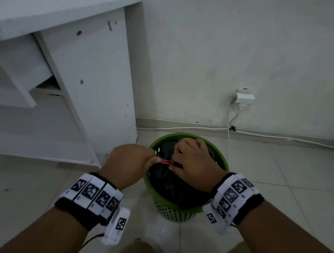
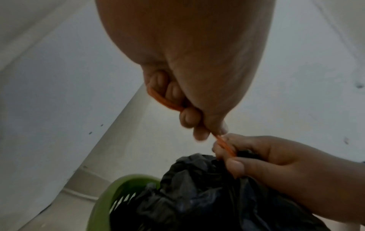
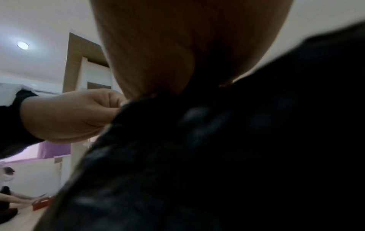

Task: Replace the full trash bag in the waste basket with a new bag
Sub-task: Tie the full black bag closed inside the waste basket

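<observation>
Two hands are working one orange rubber band at the neck of the black trash bag. Left fingers are curled tight, pinching the band between thumb and forefinger and stretching it out to the person's left; a loop of it is also showing further back in the palm. Right fingers are bunched round the gathered neck of the bag, thumb pressing the plastic where the band meets it. From the head view, the left hand is sitting just outside the rim while the right hand is hovering over the middle of the green waste basket, which is standing on the tiled floor near the wall, beside a white cabinet. Bag is still seated inside the basket, bulging above it. Judgement: step in hand is tying off the neck. To do it well, keep the right grip firm and low so the gather is not slipping, wind the band under tension rather than yanking, since thin rubber may snap, and finish each turn snug before lifting the bag out.
</observation>
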{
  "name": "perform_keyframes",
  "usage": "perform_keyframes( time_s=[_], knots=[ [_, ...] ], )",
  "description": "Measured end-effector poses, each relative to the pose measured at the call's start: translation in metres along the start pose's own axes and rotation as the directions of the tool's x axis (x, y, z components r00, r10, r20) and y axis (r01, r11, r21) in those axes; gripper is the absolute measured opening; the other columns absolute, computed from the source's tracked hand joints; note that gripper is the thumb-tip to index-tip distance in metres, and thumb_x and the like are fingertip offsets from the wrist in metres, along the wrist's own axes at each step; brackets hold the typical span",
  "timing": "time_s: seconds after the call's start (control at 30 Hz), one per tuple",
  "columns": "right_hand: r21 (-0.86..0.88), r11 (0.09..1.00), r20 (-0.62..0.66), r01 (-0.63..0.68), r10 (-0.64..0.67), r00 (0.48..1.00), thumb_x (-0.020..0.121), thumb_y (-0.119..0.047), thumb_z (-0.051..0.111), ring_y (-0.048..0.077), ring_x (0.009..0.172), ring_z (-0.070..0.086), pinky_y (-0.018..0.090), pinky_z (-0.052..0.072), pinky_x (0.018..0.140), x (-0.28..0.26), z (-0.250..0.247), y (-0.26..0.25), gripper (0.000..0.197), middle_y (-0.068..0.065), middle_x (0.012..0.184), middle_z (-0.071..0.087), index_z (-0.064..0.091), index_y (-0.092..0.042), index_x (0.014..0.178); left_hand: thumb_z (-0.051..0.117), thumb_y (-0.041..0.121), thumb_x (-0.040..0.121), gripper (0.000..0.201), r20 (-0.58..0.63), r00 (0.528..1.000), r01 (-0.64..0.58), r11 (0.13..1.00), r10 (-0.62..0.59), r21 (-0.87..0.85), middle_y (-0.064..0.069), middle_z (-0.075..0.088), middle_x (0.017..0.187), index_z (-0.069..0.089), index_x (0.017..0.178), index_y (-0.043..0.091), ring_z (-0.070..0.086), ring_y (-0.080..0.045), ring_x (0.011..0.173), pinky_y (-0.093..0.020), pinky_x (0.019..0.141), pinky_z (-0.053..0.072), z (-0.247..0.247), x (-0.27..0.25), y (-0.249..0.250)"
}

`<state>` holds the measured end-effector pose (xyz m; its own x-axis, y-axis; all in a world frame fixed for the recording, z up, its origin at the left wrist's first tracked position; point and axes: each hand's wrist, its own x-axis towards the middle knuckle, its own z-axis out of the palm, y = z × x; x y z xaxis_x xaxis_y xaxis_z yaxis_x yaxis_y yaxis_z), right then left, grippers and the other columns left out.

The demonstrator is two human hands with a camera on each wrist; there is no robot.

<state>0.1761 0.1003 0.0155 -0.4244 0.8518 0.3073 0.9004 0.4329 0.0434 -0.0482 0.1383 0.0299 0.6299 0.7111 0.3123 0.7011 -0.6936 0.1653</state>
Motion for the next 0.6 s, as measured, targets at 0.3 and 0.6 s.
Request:
perform_keyframes(
  time_s=[0.3,0.6],
  knots=[
    [-0.055,0.998,0.108,-0.019,0.025,0.994,0.087,-0.050,0.040,0.026,0.107,0.057,0.045,0.042,0.091,-0.027,0.023,0.028,0.039,-0.001,0.102,0.061,0.067,-0.021,0.089,0.039,0.047,0.092,0.049,0.009,0.999,-0.044,0.995,0.044,0.086,0.001,0.052,0.048,0.055,0.054,0.019,0.049,-0.021,0.045,-0.025,0.047,0.036,0.037,-0.017,-0.043],
    [-0.084,0.996,0.099,-0.028,0.036,0.994,0.091,-0.041,0.037,0.031,0.095,0.060,0.042,0.049,0.075,-0.021,0.033,0.009,0.039,0.005,0.092,0.062,0.067,-0.017,0.086,0.018,0.061,0.095,0.065,-0.021,0.924,0.377,0.902,-0.381,0.210,-0.006,0.069,0.102,0.066,0.104,0.018,0.053,-0.032,0.116,-0.049,0.099,0.025,0.034,-0.005,-0.003]
  ],
)
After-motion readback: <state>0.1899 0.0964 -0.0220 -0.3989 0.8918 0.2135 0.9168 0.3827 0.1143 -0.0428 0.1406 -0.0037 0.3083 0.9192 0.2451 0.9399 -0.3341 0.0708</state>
